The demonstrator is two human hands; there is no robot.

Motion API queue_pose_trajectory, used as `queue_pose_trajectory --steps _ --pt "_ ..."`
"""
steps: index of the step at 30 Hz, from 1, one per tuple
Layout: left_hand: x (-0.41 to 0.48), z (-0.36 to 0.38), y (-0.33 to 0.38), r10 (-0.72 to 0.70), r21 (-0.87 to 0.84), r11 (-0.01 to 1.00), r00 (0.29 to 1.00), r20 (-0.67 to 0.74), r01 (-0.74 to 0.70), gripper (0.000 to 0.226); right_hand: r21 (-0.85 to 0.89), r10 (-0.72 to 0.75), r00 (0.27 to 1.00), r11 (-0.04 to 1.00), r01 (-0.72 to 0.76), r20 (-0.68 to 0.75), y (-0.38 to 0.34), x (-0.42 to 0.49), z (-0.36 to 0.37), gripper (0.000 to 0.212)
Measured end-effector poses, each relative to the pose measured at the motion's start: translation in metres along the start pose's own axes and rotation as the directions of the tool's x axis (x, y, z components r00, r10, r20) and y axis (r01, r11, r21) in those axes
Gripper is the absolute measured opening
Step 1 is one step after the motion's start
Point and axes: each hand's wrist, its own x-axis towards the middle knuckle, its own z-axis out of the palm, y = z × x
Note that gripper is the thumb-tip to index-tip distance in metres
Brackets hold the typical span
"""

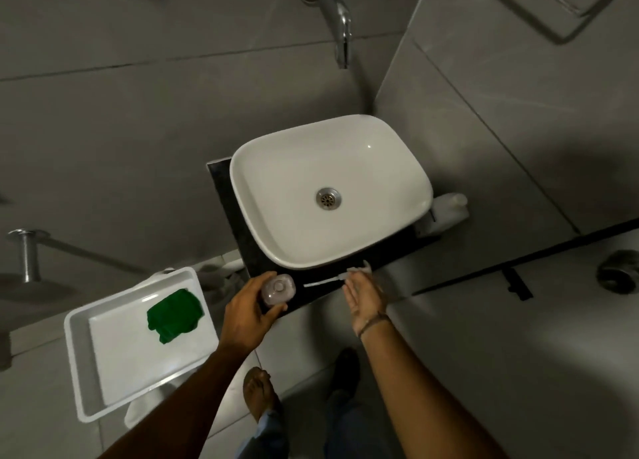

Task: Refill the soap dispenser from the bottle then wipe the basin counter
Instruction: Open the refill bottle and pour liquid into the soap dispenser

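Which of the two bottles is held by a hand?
The small clear dispenser bottle at the counter's front edge, gripped by the left hand. The white bottle right of the basin stands untouched.

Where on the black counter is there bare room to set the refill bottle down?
Little: the white basin fills it. The front strip is crowded by the clear dispenser in the left hand and the pump by the right hand. Only the narrow left strip of counter is bare.

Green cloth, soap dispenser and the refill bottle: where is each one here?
green cloth (174, 315), head view, middle of the crumpled fabric lying in the white tray.
soap dispenser (278, 287), head view, its open top, held by the left hand.
refill bottle (449, 208), head view, its white body behind the basin.
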Motion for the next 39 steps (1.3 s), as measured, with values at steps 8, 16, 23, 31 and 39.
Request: queue_pose_trajectory --steps 8,16,23,31,39 --pt "-0.002 0.001 0.004 -0.007 0.015 1.000 1.000 0.004 0.007 0.069 -0.130 0.079 0.996 0.988 -0.082 -0.033 0.004 0.030 0.019 0.027" --pt "-0.004 0.001 0.005 -0.029 0.008 1.000 1.000 0.008 0.029 0.072 -0.202 0.141 0.989 0.968 -0.147 -0.048 0.005 0.032 0.017 0.038" --pt "-0.003 0.003 0.002 -0.041 0.022 0.999 0.999 0.007 0.041 0.072 -0.131 0.104 0.984 0.984 -0.124 -0.146 0.006 0.031 0.029 0.054" --pt "-0.003 0.004 0.002 -0.056 0.008 0.998 0.998 -0.002 0.056 0.071 -0.133 0.112 0.976 0.981 -0.138 -0.189 0.006 0.029 0.029 0.033" --pt "-0.009 -0.001 0.021 -0.081 -0.010 0.997 0.996 -0.028 0.080 0.095 -0.014 0.123 0.975 0.992 -0.127 -0.185 -0.001 0.016 0.029 0.056"
